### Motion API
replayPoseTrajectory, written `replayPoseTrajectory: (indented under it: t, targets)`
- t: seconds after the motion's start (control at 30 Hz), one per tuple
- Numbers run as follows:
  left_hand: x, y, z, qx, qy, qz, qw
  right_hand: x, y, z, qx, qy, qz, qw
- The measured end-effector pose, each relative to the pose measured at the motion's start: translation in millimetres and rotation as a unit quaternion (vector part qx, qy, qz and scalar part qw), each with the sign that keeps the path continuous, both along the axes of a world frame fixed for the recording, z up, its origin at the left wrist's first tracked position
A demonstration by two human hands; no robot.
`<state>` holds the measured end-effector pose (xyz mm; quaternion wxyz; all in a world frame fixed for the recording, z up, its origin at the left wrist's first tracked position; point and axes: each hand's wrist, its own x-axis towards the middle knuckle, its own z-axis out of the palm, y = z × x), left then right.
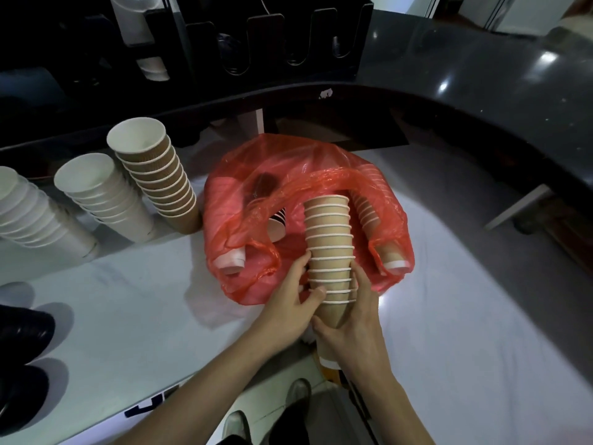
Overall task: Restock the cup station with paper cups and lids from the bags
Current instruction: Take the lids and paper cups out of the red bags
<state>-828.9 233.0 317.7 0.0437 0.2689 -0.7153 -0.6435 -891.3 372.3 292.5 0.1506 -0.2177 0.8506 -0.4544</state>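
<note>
A stack of brown paper cups [327,239] points out of a red plastic bag [231,200] on the white table. My left hand [288,300] grips the stack's lower left side, thumb across the front. My right hand [353,322] wraps the stack's lower right side and base. More cup stacks lie inside the bag: a brown one [372,203] at the right and a pale one [231,258] at the left. The black cup station [256,36] stands on the dark counter behind, holding a white cup stack [138,30].
Upright on the table at left are a brown ripple cup stack [160,175] and two white cup stacks [99,197], [29,216]. Black lids [22,329] lie at the left edge. The dark counter [481,78] curves round to the right.
</note>
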Motion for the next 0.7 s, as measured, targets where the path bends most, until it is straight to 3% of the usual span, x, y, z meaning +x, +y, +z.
replayPoseTrajectory:
  t: [0.23,0.4,0.7]
  targets:
    - [24,1,24,-0.016,0.051,-0.033,0.998,24,3,14,-0.097,-0.011,-0.039,0.994]
    - [46,-1,44,-0.025,0.094,-0.039,0.994,46,-6,35,-0.141,0.052,-0.062,0.987]
    - [88,-23,55,-0.051,0.125,-0.011,0.991,80,-30,42,-0.165,0.065,-0.046,0.983]
